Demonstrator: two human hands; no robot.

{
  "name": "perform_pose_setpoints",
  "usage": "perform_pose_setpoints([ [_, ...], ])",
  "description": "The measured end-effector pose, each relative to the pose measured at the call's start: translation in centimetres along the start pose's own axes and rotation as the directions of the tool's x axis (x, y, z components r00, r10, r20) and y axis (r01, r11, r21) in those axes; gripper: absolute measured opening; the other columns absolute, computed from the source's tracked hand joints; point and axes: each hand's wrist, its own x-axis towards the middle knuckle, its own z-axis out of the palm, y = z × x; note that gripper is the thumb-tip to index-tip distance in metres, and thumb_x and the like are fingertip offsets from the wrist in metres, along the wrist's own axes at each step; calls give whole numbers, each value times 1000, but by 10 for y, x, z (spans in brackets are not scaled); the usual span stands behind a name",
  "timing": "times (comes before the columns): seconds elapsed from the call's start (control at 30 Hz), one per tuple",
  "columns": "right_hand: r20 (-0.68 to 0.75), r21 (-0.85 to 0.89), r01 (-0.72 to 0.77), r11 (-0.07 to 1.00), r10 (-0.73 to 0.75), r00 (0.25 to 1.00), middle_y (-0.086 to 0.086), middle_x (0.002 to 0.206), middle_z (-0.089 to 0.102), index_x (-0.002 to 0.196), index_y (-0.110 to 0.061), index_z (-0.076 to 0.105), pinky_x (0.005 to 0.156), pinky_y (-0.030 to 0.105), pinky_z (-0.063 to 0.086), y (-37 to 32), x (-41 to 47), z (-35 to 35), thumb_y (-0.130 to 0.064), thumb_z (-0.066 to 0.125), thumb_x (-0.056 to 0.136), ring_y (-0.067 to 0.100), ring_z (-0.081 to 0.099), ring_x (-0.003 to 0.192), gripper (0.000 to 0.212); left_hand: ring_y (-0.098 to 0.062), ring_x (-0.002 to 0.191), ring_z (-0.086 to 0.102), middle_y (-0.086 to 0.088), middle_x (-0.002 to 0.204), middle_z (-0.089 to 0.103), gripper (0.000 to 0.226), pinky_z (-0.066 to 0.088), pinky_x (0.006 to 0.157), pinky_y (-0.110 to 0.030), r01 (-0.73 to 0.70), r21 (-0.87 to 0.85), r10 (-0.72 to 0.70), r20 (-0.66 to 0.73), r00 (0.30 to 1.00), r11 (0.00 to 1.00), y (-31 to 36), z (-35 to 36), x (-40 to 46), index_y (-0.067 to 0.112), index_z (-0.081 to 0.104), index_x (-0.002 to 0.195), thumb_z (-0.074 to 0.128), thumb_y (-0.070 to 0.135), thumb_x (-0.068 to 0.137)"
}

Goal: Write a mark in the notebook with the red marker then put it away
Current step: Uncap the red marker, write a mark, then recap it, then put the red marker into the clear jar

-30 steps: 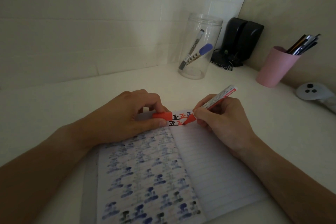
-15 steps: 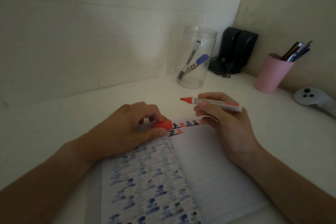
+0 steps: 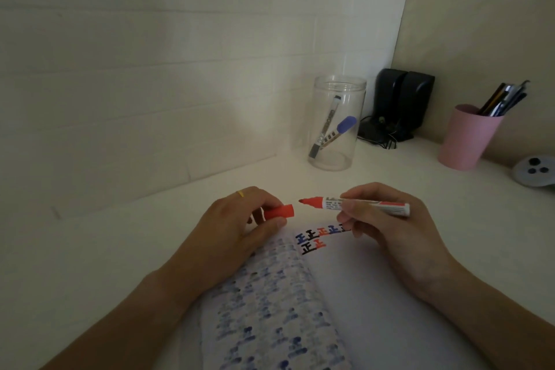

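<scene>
Recapping step: right hand (image 3: 387, 228) pinches the marker (image 3: 360, 205), left hand (image 3: 240, 225) grips the cap (image 3: 279, 211) just off its tip; next needs alignment.

The red marker (image 3: 363, 205) is held level above the top edge of the notebook (image 3: 345, 294), uncapped, with its red tip pointed to the left and its white labelled barrel ended in a red band. Its red cap (image 3: 279, 211) is kept apart, just beside the tip, with the open end turned toward it. The notebook is laid open on the worktop; the left page is covered with blue and dark marks, and a few black, blue and red marks are seen at the top of the right page.
</scene>
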Motion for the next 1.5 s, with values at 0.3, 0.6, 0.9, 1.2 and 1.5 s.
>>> perform_pose_setpoints([
  [0.3, 89, -61, -16, 998, 21, 996, 22, 76, 78, 88, 1, 77, 58, 25, 54, -2, -3, 3, -3, 77, 80, 22, 71, 65, 10, 0, 91, 59, 17, 101, 67, 21, 46, 80, -13, -102, 1, 102, -3, 995, 995, 5, 0, -1, 31, 67, 113, 59, 43, 98],
  [0.6, 132, -34, -33, 999, 37, 991, 23, 82, 80, 94, 2, 81, 65, 24, 60, -9, -7, 2, -10, 81, 69, 22, 76, 68, 28, 1, 77, 53, 27, 90, 51, 27, 39, 74, -5, -239, 25, 240, -33, 970, 971, 21, -9, -4, 19, 69, 112, 54, 39, 103],
  [0.9, 264, -145, -74, 987, 110, 958, 26, 86, 79, 88, 2, 79, 66, 28, 58, -26, -5, -7, -9, 83, 71, 26, 76, 74, 21, -1, 83, 54, 8, 101, 65, 35, 38, 81, -3, -282, 64, 283, -9, 959, 957, 31, -9, -8, 14, 69, 123, 49, 36, 104],
  [1.2, 357, 92, -404, 910, 349, 866, 40, 116, 69, 136, -12, 58, 94, 50, 51, -22, -7, -1, 10, 64, 87, 39, 68, 95, 54, -11, 90, 59, 10, 107, 63, 52, 51, 84, -27, -82, 185, 117, -182, 976, 979, 18, -7, 0, 26, 47, 150, 44, 45, 102],
  [1.5, -370, -271, 221, 937, -313, 875, 7, 86, 77, 128, -17, 44, 76, 31, 63, -107, 82, 17, -7, 73, 89, 22, 78, 82, 49, -22, 90, 69, 4, 101, 70, 47, 58, 76, -40, 89, 319, 1, -273, 962, 943, -3, -12, -4, 20, 63, 135, 47, 44, 97],
])
